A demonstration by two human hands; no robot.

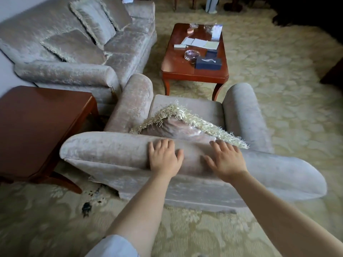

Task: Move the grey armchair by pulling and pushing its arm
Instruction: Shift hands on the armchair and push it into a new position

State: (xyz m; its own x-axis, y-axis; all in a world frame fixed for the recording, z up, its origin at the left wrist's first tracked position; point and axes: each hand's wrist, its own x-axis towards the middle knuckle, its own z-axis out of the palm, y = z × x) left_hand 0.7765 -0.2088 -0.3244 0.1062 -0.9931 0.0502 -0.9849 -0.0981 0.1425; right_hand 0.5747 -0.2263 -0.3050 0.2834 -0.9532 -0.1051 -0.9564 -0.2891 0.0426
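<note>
Both the left hand (164, 158) and right hand (225, 160) lie flat, fingers spread, on the grey armchair (111, 151); cushion (172, 125) at twelve o'clock.

The armchair (115, 154) is pale grey velvet with a mottled sheen, like the sofa (126, 43). Its cushion (174, 127) is grey with a cream fringe (204, 125). Coffee table (176, 65) and side table (37, 127) are reddish-brown. The carpet (278, 89) is beige with a paler floral pattern and dark stains (86, 207). The tissue box (207, 63) is navy, the sleeve (115, 246) light blue
</note>
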